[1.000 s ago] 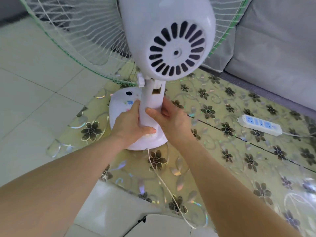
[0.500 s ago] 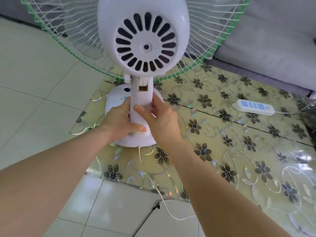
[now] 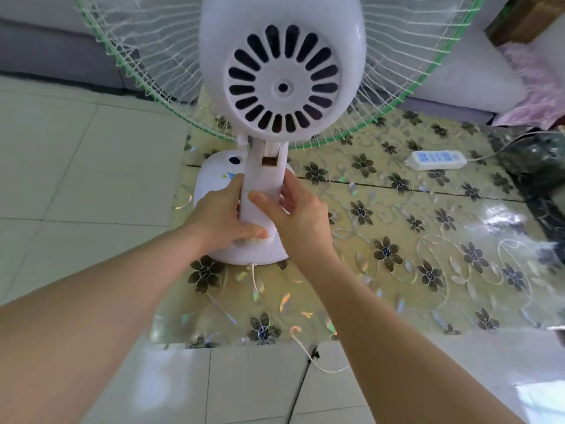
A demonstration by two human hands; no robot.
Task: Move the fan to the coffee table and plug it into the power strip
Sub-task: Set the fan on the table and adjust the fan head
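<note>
A white fan (image 3: 281, 75) with a green-rimmed wire cage stands upright, its round base on the left end of the coffee table (image 3: 397, 301), which wears a floral plastic cover. My left hand (image 3: 221, 217) wraps the fan's neck from the left. From the right, my right hand (image 3: 301, 214) grips the same neck. A thin white cord (image 3: 255, 280) leaves the base, runs over the table's near edge and trails onto the floor. The white power strip (image 3: 435, 160) with blue sockets lies at the table's far right, nothing plugged in.
A grey sofa (image 3: 52, 47) runs behind the table, with a pink cloth (image 3: 532, 90) at its right end. Pale floor tiles (image 3: 76, 179) lie left of and in front of the table. A dark object (image 3: 541, 179) sits at the table's right edge.
The fan's base has settled lower and squarer on the table's left end. My view has swung left, so the power strip appears further right. Both hands keep their hold on the neck.
</note>
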